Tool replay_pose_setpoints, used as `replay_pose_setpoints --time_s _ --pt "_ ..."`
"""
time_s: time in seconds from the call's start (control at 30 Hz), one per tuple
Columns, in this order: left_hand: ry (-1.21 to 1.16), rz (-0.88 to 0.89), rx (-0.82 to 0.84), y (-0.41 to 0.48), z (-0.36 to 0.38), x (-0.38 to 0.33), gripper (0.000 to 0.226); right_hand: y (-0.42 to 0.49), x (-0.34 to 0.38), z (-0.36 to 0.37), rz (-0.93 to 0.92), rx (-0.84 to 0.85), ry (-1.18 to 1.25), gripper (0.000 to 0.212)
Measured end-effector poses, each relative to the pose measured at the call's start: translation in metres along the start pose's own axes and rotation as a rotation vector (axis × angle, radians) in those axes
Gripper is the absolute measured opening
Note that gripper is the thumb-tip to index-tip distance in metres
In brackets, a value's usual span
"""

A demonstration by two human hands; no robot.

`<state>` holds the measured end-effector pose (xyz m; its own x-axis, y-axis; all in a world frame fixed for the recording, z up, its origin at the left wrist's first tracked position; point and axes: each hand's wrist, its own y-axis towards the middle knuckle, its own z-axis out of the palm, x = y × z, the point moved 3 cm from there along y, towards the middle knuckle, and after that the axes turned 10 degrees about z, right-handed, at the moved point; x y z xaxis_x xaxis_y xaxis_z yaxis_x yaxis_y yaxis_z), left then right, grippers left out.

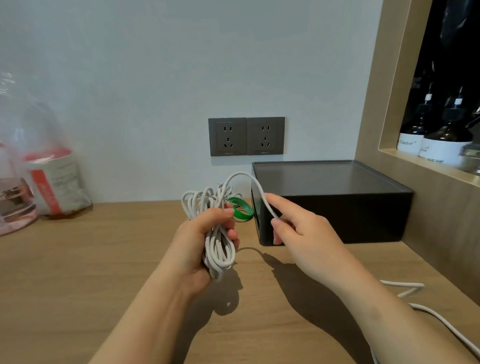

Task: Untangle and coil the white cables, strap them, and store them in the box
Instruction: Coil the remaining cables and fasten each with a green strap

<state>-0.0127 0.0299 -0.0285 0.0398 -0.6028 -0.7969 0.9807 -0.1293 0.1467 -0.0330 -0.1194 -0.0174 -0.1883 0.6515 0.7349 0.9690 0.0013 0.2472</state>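
Left hand [206, 242] grips the coiled white cable bundle [215, 235] above the wooden desk [97, 279], while the right hand [300, 231] pinches a strand arcing up from it. Just behind sits a green strap [242, 209]; the black box [332, 200] stands just right, more cable trailing off beside the right forearm.

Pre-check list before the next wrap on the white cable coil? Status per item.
1. Left hand grip on the coiled white cable bundle: ok, fingers curled round it.
2. Right hand pinching the free white cable strand: ok.
3. All slack gathered: not ok, loose white cable lies on the wooden tabletop.
4. Green strap roll nearby: ok, behind the bundle.
5. Black rectangular box open: not ok, looks closed.
6. Loops tangle-free: cannot tell.
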Motion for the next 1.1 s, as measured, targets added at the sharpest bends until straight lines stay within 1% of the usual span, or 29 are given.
replay_pose_setpoints --time_s 0.13,0.3,0.43,0.57,0.6,0.67,0.7,0.77,0.87,0.97,1.1 --pt "-0.053 -0.022 -0.052 0.001 -0.002 0.002 0.009 -0.001 0.001 0.005 -0.031 0.039 -0.078 0.043" --pt "-0.068 -0.063 -0.109 0.001 -0.004 0.006 0.016 -0.004 0.004 0.011 -0.081 0.045 -0.174 0.037" --pt "-0.088 -0.090 -0.133 0.002 -0.004 0.007 0.016 -0.006 0.008 0.007 -0.072 -0.039 -0.082 0.047" --pt "-0.087 -0.087 -0.143 0.001 -0.004 0.007 0.008 -0.006 0.008 0.004 -0.050 -0.041 0.000 0.039" --pt "-0.107 -0.089 -0.132 0.001 -0.004 0.007 0.012 -0.006 0.008 0.004 -0.043 -0.028 0.044 0.037" --pt "-0.162 -0.092 -0.115 0.001 -0.005 0.006 0.036 -0.005 0.008 0.005 -0.037 0.014 0.113 0.036" --pt "-0.186 -0.092 -0.114 0.001 -0.005 0.005 0.044 -0.005 0.008 0.006 -0.037 0.038 0.120 0.036" --pt "-0.225 -0.091 -0.100 0.001 -0.005 0.004 0.050 -0.005 0.007 0.010 -0.044 0.081 0.101 0.035" --pt "-0.233 -0.092 -0.088 0.001 -0.005 0.002 0.054 -0.006 0.005 0.015 -0.066 0.117 0.033 0.034" --pt "-0.219 -0.090 -0.057 0.001 -0.006 0.002 0.044 -0.005 0.005 0.019 -0.094 0.126 -0.015 0.034" --pt "-0.157 -0.078 -0.056 0.001 -0.006 0.002 0.027 -0.006 0.007 0.020 -0.111 0.191 -0.054 0.034"
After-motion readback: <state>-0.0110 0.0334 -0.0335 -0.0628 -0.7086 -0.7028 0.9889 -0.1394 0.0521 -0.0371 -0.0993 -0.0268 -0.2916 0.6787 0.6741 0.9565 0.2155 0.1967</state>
